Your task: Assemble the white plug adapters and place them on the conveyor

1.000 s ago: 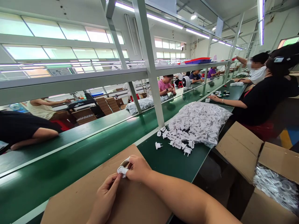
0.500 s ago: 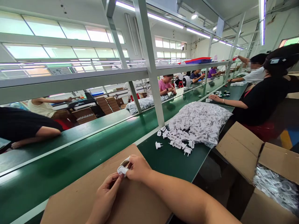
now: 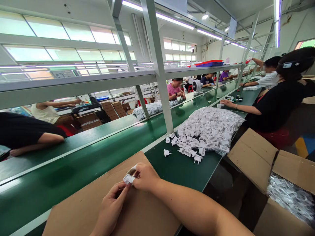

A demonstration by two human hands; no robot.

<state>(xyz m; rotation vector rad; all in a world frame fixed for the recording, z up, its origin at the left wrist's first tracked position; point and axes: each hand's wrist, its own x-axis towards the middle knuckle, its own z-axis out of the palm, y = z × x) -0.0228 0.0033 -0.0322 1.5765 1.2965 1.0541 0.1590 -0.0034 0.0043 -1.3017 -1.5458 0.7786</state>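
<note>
Over a brown cardboard sheet (image 3: 81,209), my left hand (image 3: 112,200) and my right hand (image 3: 146,177) meet fingertip to fingertip. Between them they pinch a small white plug housing (image 3: 126,179), mostly covered by the fingers. White coverings wrap the thumb and forefinger of my right hand, so the edge of the held piece is hard to make out. Beyond my right forearm, loose white plug housings (image 3: 197,159) with two pins lie on the green bench, spilling from a clear plastic bag (image 3: 211,127) full of them.
A green conveyor belt (image 3: 73,178) runs along the left, beside a metal frame post (image 3: 159,65). An open carton (image 3: 253,157) holding bagged white parts stands at the lower right. A co-worker in black (image 3: 278,101) sits at the right, and others work farther along.
My hands and the white piece stay almost still. Small items on the belt have shifted slightly, and the co-worker in black has moved a little.
</note>
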